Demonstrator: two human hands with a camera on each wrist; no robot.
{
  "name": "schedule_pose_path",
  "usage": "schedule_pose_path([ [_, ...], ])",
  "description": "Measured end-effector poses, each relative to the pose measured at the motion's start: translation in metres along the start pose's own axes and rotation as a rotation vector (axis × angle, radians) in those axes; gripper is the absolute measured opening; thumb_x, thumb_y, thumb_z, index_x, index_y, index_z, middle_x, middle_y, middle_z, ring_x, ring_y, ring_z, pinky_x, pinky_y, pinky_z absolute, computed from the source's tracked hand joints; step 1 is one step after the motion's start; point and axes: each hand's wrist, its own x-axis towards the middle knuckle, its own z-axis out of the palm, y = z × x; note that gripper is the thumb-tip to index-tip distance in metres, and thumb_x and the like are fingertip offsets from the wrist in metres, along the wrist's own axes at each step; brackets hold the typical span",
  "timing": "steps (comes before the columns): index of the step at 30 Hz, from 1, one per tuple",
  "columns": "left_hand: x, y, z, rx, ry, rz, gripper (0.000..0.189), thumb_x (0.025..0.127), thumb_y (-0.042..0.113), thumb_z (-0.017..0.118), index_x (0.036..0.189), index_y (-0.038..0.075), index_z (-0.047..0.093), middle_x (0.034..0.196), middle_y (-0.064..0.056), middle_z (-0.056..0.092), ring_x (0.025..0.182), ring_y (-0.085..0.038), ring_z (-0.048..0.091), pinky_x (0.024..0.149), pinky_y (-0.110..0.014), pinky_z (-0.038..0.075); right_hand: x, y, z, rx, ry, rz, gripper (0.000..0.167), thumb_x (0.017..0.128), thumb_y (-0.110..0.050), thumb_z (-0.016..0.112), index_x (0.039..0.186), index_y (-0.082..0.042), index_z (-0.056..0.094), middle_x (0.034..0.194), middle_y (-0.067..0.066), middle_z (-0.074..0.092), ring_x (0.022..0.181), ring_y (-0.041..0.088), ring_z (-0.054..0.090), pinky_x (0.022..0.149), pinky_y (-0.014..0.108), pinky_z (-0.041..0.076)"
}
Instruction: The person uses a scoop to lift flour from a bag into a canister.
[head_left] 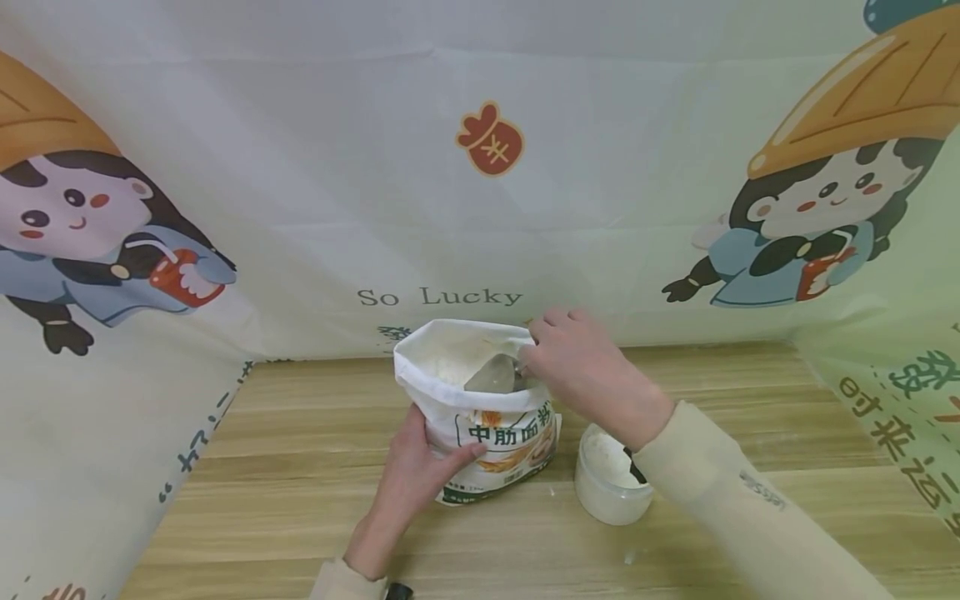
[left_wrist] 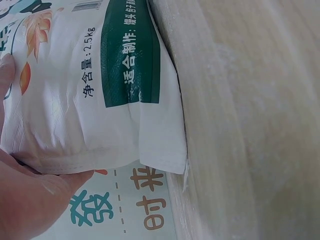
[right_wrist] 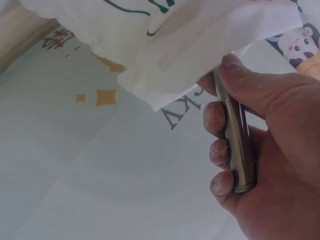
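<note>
A white flour bag (head_left: 491, 458) with a rolled-down top stands upright on the table, its mouth open and pale flour inside. My left hand (head_left: 420, 467) grips the bag's left side, thumb across the printed front and fingers round the side and back. In the left wrist view the green-banded base of the bag (left_wrist: 60, 125) rests on the wood. My right hand (head_left: 581, 367) is above the bag's right rim, holding a metal scoop (head_left: 492, 375) whose bowl is within the mouth. Fingers curl round its handle (right_wrist: 237, 145) in the right wrist view; flour dusts the fingertips.
Right of the bag is a clear round tub (head_left: 611, 492) holding white powder, partly behind the right forearm. Small white specks lie around it on the wood-grain table (head_left: 285, 467). A printed cloth (head_left: 360, 183) hangs behind and at both sides.
</note>
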Motion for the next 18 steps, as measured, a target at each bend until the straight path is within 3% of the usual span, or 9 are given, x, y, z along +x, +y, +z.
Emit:
schedule_pose_path([
  [11, 0.000, 0.000, 0.000, 0.014, 0.000, 0.006, 0.089, 0.076, 0.031, 0.094, 0.146, 0.008, 0.044, 0.128, -0.012, 0.065, 0.114, -0.030, 0.065, 0.100, -0.052, 0.053, 0.008, -0.007, 0.007, 0.039, -0.054, 0.013, 0.015, 0.090, -0.028, 0.080, 0.101, -0.018, 0.077, 0.101, 0.003, 0.071, 0.100, 0.024, 0.060, 0.084, 0.039, 0.052],
  [18, 0.000, -0.001, 0.000, 0.007, 0.000, 0.004, 0.090, 0.077, 0.032, 0.093, 0.147, 0.008, 0.042, 0.129, -0.012, 0.065, 0.115, -0.030, 0.064, 0.100, -0.052, 0.053, 0.010, -0.009, 0.013, 0.046, -0.022, 0.014, 0.021, 0.093, -0.036, 0.076, 0.098, -0.015, 0.077, 0.098, 0.005, 0.071, 0.098, 0.026, 0.062, 0.082, 0.040, 0.054],
])
